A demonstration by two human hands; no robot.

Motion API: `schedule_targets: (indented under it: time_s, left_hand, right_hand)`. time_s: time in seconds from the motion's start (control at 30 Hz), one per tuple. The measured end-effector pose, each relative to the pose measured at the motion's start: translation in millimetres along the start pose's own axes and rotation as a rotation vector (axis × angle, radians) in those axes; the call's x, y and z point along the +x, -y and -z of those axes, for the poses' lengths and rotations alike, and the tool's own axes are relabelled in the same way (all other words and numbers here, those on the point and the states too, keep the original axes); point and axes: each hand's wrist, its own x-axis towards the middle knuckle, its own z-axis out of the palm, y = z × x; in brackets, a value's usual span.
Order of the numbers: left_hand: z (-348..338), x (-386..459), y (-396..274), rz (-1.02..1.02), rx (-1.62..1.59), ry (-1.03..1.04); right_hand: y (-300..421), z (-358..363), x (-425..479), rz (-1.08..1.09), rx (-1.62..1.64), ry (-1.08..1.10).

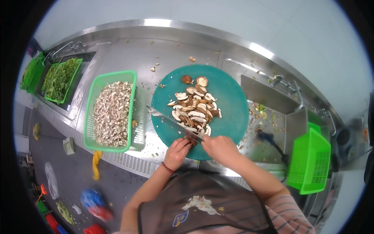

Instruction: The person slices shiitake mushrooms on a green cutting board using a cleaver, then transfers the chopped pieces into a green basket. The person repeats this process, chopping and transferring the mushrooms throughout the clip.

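Observation:
On a round teal cutting board lies a heap of sliced brown mushrooms. My right hand is shut on the handle of a wide-bladed kitchen knife, whose blade slants up to the left past the board's edge. Close below the blade, my left hand presses a brown mushroom against the board with bent fingertips. Part of that mushroom is hidden by the fingers and blade. At the board's far side sit a mushroom cap and a cut mushroom with its pale face up.
Left of the board stands a green plastic basket of chopped mushrooms. Farther left, leafy greens fill a basket in a sink. A steel sink with scraps lies at right, beside bright green baskets. Mushroom bits litter the steel counter.

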Motion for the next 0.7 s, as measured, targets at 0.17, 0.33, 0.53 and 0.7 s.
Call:
schedule_targets:
  time_s: [0.17,0.33,0.53,0.7]
  left_hand:
    - [-0.5,4.7,-5.4,0.023,-0.034,-0.001]
    - [4.7,1.4,-4.4,0.022,0.006,0.028]
    - [1.6,3.4,-2.0,0.030,-0.048,0.029]
    - [-3.6,26.5,4.9,0.062,-0.034,0.038]
  right_hand:
    - [-3.9,-20.1,6.5,-0.033,-0.002,0.024]
    - [-2.2,-3.5,1.5,-0.008,0.045,0.006]
    - [-5.7,-19.4,1.1,-0.011,0.057,-0.013]
    - [-11.4,-15.0,-1.0,-0.037,0.119,-0.170]
